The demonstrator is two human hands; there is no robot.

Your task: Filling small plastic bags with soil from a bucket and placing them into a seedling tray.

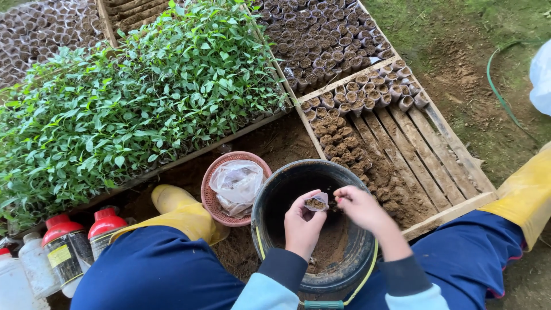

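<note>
Head view: left hand (302,225) holds a small soil-filled bag (316,202) over the black bucket (275,195), fingers clamped on it. Right hand (360,206) sits just beside it, fingers pinched together over the bag's mouth.

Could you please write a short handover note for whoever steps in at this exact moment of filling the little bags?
Left hand: holds a small clear bag, nearly full of soil, over the black bucket.
Right hand: fingertips pinched beside the bag's mouth; I cannot tell what they hold.
Bucket sits between the knees, soil in its bottom.
Done: rows of filled bags on the wooden pallet.
Left: most of the pallet's slats are bare; spare bags lie in the pink basket.
</note>
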